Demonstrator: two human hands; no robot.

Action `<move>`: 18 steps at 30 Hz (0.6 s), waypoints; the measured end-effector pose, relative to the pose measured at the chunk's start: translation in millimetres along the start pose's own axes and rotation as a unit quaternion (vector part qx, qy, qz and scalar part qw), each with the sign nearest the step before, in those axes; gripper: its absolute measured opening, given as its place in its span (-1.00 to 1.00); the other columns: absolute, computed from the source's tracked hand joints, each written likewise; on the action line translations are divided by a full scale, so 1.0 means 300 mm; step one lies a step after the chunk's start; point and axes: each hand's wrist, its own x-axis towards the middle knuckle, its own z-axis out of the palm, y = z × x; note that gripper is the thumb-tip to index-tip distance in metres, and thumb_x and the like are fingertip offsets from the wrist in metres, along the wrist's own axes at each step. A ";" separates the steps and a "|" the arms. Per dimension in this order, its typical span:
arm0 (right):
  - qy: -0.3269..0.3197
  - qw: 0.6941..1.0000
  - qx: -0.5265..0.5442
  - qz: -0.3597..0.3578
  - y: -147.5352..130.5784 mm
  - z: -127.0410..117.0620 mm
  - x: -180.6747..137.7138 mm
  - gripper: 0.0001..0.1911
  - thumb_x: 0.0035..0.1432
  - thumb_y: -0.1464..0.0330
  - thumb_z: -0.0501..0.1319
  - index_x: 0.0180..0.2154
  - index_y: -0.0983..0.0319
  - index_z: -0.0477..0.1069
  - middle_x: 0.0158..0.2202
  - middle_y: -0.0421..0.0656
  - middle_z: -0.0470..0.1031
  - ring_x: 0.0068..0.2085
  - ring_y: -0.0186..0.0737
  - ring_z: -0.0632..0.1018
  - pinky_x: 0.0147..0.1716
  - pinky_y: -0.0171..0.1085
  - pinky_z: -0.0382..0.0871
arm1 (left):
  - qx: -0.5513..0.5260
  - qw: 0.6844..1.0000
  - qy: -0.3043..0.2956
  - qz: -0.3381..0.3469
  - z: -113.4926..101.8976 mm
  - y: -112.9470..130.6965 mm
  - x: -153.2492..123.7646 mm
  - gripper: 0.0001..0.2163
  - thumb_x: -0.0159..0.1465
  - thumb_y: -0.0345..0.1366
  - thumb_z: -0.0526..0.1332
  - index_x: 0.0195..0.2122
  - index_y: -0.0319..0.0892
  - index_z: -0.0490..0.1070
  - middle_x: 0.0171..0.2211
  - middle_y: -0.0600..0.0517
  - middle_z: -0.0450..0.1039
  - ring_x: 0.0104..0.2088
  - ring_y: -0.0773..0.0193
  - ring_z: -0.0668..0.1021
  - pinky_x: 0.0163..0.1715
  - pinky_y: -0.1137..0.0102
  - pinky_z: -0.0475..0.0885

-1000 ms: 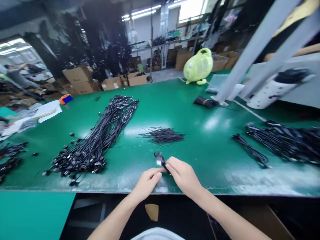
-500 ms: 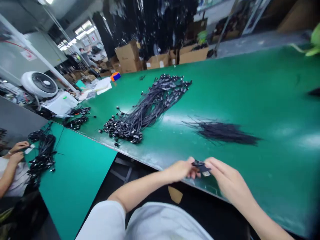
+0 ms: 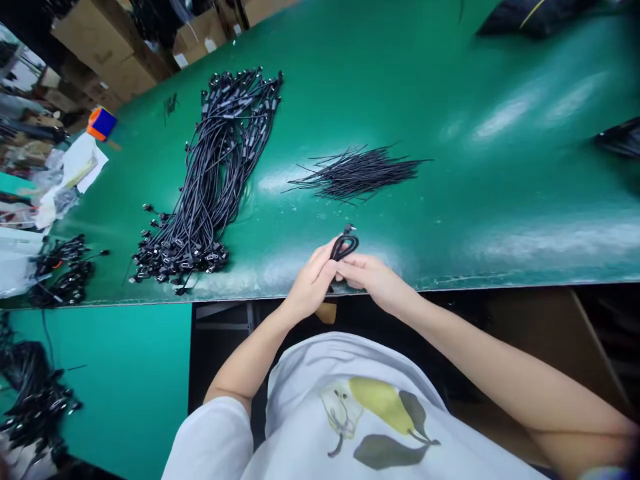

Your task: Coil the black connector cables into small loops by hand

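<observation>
The shirt (image 3: 300,413) was white and plain-woven to the eye, with soft grey creases along its front. Its left sleeve (image 3: 210,440) was short and white too, ending in a rounded edge near the elbow. At the lower right corner a pale, bluish-white edge (image 3: 606,473) showed, too cut off and blurred to make out. The chest bore a print (image 3: 377,408): a long yellow fruit (image 3: 383,400) beside a paler, cream-green shape (image 3: 344,405) with small dark spots and thin curved lines. A short dark stalk (image 3: 336,447) hung below that shape. Two grey-olive leaves, a smaller upper one (image 3: 413,410) and a broader lower one (image 3: 385,453), tapered towards a thin stem (image 3: 424,439). The forearms (image 3: 480,363) and fingers (image 3: 320,270) were bare.
</observation>
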 end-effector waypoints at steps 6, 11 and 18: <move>0.294 0.741 -0.507 -0.327 0.066 -0.071 0.018 -0.40 0.23 -0.06 0.05 -0.04 0.30 0.47 0.01 -0.01 0.40 0.03 -0.35 0.35 0.04 -0.34 0.16 | -0.227 0.950 -0.104 -0.186 -0.016 -0.004 0.013 -0.26 0.22 -0.13 0.36 0.35 -0.31 0.14 0.10 -0.23 0.37 -0.16 0.26 0.52 -0.40 0.50 0.49; 0.160 0.663 -0.622 -0.386 0.072 -0.129 0.031 -0.45 0.30 -0.04 -0.07 -0.08 0.17 0.50 -0.21 -0.14 0.45 -0.09 -0.46 0.34 0.21 -0.28 0.04 | -0.358 0.877 -0.134 -0.291 -0.035 -0.019 0.027 -0.43 0.09 -0.02 0.47 0.03 -0.30 0.49 -0.01 -0.17 0.48 -0.01 0.17 0.55 0.05 0.32 0.49; 0.306 0.836 -0.441 -0.114 0.079 -0.337 -0.063 -0.47 0.33 0.03 -0.06 -0.15 0.26 0.51 -0.14 -0.14 0.48 -0.19 -0.55 0.40 -0.17 -0.47 0.14 | -0.220 0.948 0.018 -0.231 -0.104 -0.052 0.027 -0.47 0.20 0.05 0.36 0.04 -0.26 0.48 0.15 -0.15 0.40 0.14 0.13 0.49 0.16 0.29 0.42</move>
